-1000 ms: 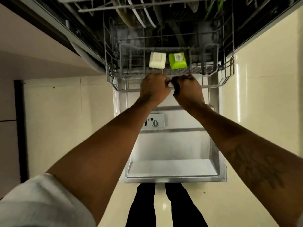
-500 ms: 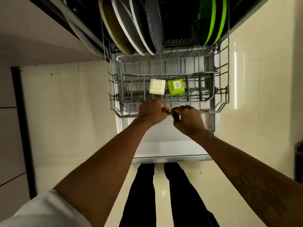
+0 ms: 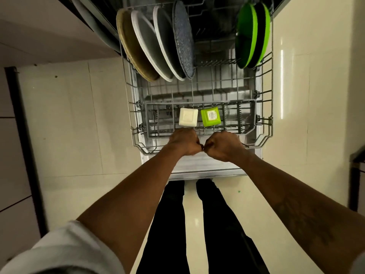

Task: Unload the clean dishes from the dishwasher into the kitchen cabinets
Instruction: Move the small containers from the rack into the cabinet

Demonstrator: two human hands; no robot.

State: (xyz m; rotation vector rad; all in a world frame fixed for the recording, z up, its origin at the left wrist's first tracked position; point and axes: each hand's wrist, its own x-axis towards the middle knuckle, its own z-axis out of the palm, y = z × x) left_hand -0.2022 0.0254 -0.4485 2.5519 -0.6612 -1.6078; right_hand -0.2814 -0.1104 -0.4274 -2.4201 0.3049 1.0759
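The lower dishwasher rack [image 3: 264, 135] of grey wire is pulled out over the open door [image 3: 207, 171]. My left hand [image 3: 184, 142] and my right hand [image 3: 224, 146] both grip its front rail, knuckles nearly touching. Standing upright at the rack's back left are a tan plate [image 3: 134, 50], two white-rimmed grey plates [image 3: 152, 48] and a dark speckled plate [image 3: 182, 42]. Two green plates [image 3: 251, 34] stand at the back right. Just beyond my hands, a white square dish [image 3: 188, 117] and a green square dish [image 3: 210, 116] sit upside down in the grey cutlery basket [image 3: 239, 115].
Cream floor tiles [image 3: 79, 125] lie on both sides of the door. A dark cabinet edge [image 3: 21, 135] runs down the left, and a dark piece of furniture [image 3: 357, 175] stands at the right. My legs in black trousers [image 3: 173, 224] are right behind the door's front edge.
The rack has slid out toward me with both hands on its front rail, bringing the upright plates into full view. My hands stay gripped on the rail.
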